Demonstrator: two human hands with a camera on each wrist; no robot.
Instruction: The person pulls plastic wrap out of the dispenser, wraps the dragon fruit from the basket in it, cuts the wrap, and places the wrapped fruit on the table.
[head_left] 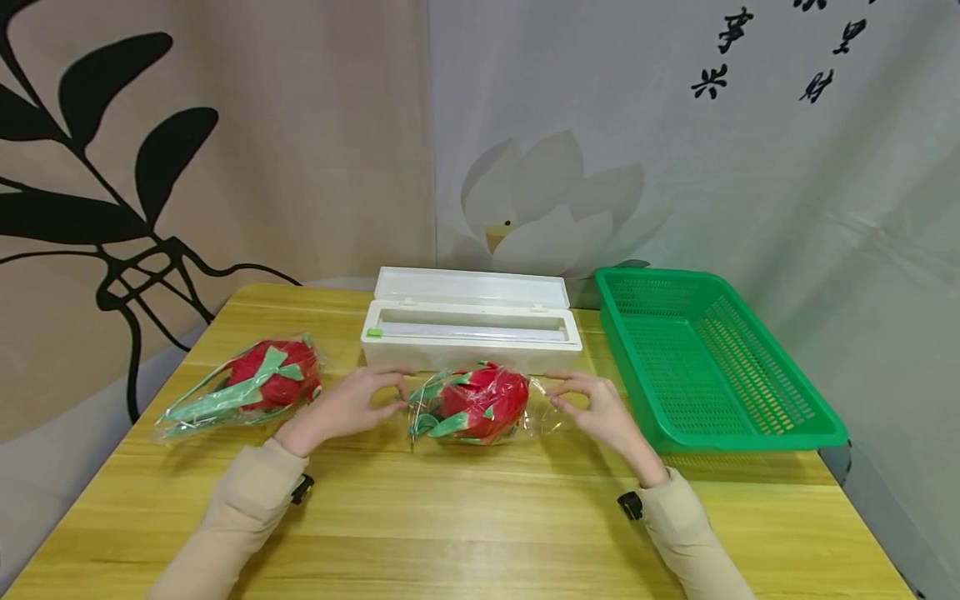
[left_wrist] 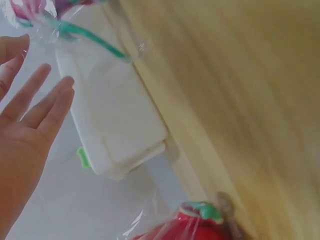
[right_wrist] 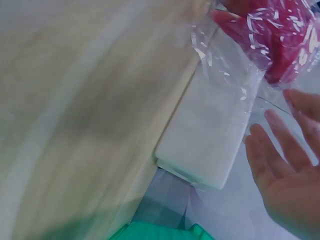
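A red dragon fruit point(head_left: 491, 402) with green scales lies in clear plastic wrap on the table, between the two hands. At its left end, my left hand point(head_left: 358, 403) pinches the film between thumb and index finger, the other fingers spread. At the right end my right hand point(head_left: 596, 408) pinches the loose film point(right_wrist: 225, 65) in the same way. The fingertips are apart from the fruit itself. A second dragon fruit point(head_left: 281, 373), also wrapped, lies to the left of my left hand.
Behind the fruit stands a white cling film dispenser point(head_left: 471, 354), its lid point(head_left: 472, 287) raised, a roll inside and a green slider point(head_left: 374, 332) at its left end. A green plastic basket point(head_left: 648, 400) sits at the right. The wooden table point(head_left: 465, 525) reaches to a printed curtain.
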